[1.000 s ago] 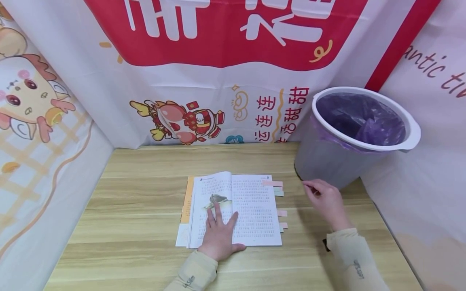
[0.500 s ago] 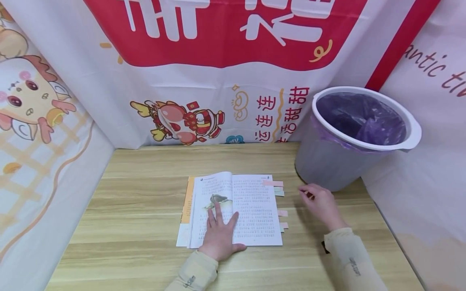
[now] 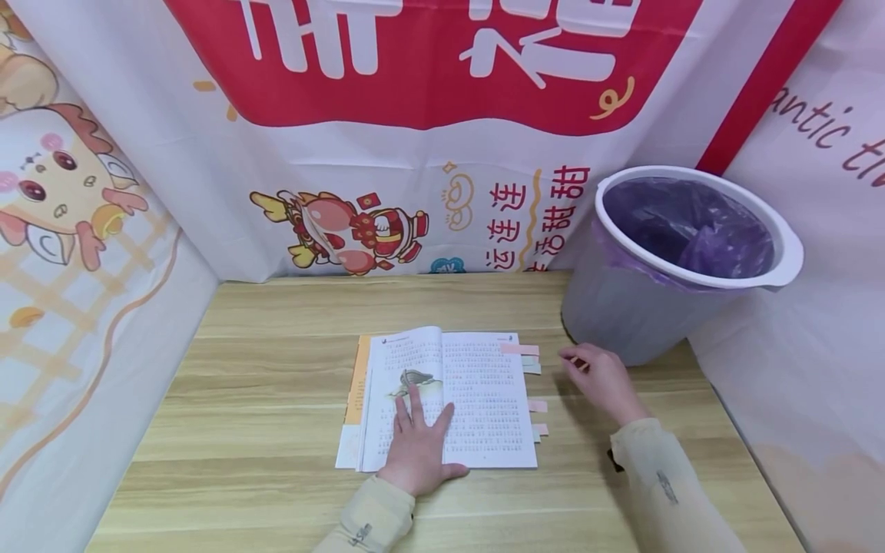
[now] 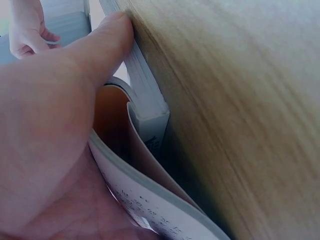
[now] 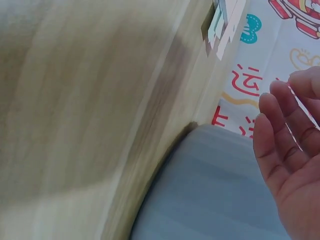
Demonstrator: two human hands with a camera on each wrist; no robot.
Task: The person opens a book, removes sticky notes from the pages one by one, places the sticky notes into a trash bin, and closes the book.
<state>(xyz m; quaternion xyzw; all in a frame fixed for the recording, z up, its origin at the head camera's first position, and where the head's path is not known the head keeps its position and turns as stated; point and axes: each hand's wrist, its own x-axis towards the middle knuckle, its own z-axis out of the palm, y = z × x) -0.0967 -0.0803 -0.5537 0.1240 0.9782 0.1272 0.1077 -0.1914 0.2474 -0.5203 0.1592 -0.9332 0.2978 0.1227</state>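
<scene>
An open book point(image 3: 484, 399) lies on the wooden table, with printed text on both pages and a boat picture on the left one. My left hand point(image 3: 415, 453) rests on it, fingers spread over the left page and the gutter, thumb at the bottom edge. In the left wrist view, the thumb point(image 4: 107, 45) lies along the page block point(image 4: 145, 90). Pink and pale green sticky tabs point(image 3: 523, 349) stick out from the book's right side. To the right of these tabs, my right hand point(image 3: 604, 380) hovers with loosely curled fingers, thumb near the forefinger, no object showing between them.
A grey trash bin point(image 3: 615, 307) lined with a purple bag point(image 3: 726, 246) stands at the back right, just behind the right hand. Printed cloth point(image 3: 332, 153) hangs along the back and sides of the wooden table point(image 3: 242, 369).
My right hand has drifted left, away from the bin's front and closer to the tabs on the book. The left hand and the book have stayed put.
</scene>
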